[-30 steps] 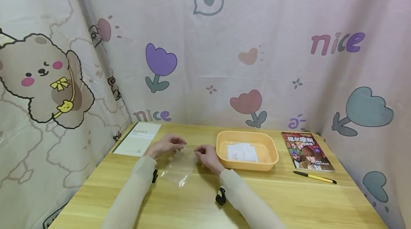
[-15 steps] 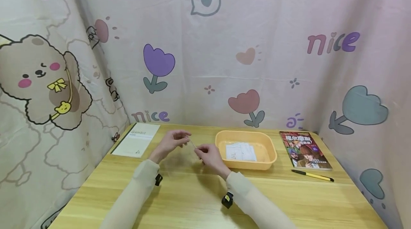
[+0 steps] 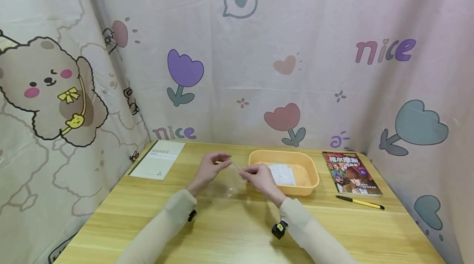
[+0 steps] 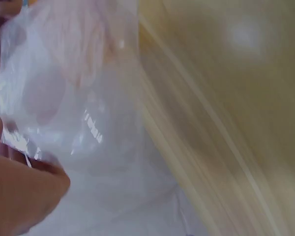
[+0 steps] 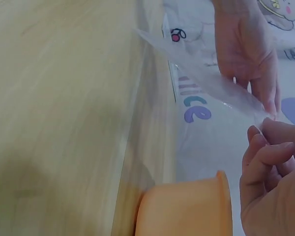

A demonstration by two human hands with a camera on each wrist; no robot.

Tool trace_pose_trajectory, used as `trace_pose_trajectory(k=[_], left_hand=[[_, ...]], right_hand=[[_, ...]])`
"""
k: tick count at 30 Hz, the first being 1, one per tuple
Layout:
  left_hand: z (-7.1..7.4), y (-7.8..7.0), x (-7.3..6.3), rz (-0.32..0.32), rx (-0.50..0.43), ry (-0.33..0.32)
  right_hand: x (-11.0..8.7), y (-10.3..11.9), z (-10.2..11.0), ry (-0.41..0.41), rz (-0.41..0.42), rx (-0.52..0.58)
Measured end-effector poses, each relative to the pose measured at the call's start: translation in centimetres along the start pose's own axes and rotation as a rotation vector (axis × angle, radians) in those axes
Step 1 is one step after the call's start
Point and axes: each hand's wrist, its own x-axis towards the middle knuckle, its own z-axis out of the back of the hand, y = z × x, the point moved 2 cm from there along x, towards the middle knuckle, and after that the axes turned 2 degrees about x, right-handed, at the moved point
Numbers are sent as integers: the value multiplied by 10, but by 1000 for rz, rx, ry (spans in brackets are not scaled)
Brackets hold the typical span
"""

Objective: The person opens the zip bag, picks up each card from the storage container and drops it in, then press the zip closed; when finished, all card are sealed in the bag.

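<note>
Clear thin plastic bag [image 4: 93, 123] pinched between your two hands

You grip its top edge at both ends: your left hand [image 3: 212, 170] pinches the left end, your right hand [image 3: 262, 179] the right, and it hangs between them over the pale wood-grain table [image 3: 237, 239]. Just right (partly behind your right hand) sits a yellow-orange rectangular plastic tray [image 3: 296, 190] with flat white pieces [image 3: 284, 174] inside. Far left lies a white, dark-spined notebook [image 3: 159, 161].
</note>
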Motion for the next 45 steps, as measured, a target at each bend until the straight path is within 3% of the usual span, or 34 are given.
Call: trace_pose_trajectory(k=[6,11,24,31,33,38,45], left_hand=[[-12,-7,-4,-27,53,-115],[-19,-10,-7,-43,30,-158],[-43,-14,-13,-57,-50,-88],[-50,-14,-15,-8,-133,-79],[-50,-22,-19,6,-163,-69],[-48,-46,-26,-1,-185,-62],[-50,-45,-26,1,-168,-39]], right_hand=[[-3,-4,13,-40,-64,87],[-5,-8,19,-77,-107,168],[-7,-12,14,-133,-123,247],[-9,-11,10,-144,-108,203],[-10,-11,9,-138,-117,194],[-10,-13,7,-86,-116,275],[-9,-13,4,-57,-121,413]])
